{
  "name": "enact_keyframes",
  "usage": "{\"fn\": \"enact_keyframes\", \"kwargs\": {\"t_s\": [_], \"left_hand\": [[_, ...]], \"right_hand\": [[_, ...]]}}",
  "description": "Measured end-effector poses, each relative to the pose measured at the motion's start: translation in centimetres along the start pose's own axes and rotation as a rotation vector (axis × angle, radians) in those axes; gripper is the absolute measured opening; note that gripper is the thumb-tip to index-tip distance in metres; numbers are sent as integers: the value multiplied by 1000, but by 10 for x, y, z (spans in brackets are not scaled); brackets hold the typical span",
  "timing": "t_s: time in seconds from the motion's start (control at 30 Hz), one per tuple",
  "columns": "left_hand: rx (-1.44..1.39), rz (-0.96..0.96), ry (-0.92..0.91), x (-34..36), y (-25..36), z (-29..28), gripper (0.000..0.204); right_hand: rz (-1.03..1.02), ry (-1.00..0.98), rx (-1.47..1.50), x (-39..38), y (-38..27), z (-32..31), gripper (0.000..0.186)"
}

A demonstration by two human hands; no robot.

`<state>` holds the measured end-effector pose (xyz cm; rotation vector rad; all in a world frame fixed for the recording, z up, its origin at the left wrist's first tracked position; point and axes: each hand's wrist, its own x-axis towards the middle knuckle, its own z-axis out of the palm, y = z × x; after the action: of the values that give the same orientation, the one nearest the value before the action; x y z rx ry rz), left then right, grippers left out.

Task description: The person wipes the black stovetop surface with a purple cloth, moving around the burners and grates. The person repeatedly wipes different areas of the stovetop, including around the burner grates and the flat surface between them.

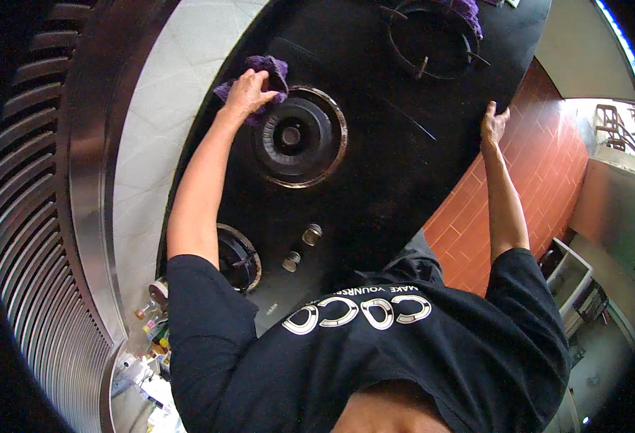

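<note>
Left of centre in the upper frame, the left hand (pixel 246 95) grasps a bunched purple cloth (pixel 278 72) with its fingers, beside a round burner (pixel 290 136). At upper right, the right hand (pixel 494 130), fingers released, is at the edge of the black stovetop (pixel 382 173).

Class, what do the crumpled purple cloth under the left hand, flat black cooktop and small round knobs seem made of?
Crumpled purple cloth: probably fabric, matte, with soft folds.
Flat black cooktop: glass or coated metal, unclear; smooth, faintly shiny.
Small round knobs: perhaps metal or plated plastic; silvery gleam.
</note>
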<state>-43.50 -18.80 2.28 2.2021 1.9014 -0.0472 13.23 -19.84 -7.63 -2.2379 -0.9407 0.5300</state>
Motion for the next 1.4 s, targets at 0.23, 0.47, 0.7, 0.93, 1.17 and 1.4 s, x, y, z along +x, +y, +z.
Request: {"fn": "enact_keyframes", "kwargs": {"t_s": [0.23, 0.47, 0.7, 0.93, 1.17, 1.4], "left_hand": [[-96, 216, 113, 0, 8, -2, 34], [-142, 498, 129, 31, 51, -1, 34], [-582, 333, 352, 59, 131, -32, 39], [20, 224, 181, 40, 66, -84, 33], [-106, 117, -239, 17, 97, -26, 55], [172, -124, -130, 17, 127, -5, 52]], "right_hand": [[169, 73, -172, 1, -7, 8, 79], [170, 83, -253, -7, -21, 7, 82], [141, 78, -242, -8, -21, 3, 82], [157, 44, -224, -8, -23, 1, 82], [128, 61, -220, -7, -21, 2, 82], [131, 75, -235, -8, -23, 3, 80]]}}
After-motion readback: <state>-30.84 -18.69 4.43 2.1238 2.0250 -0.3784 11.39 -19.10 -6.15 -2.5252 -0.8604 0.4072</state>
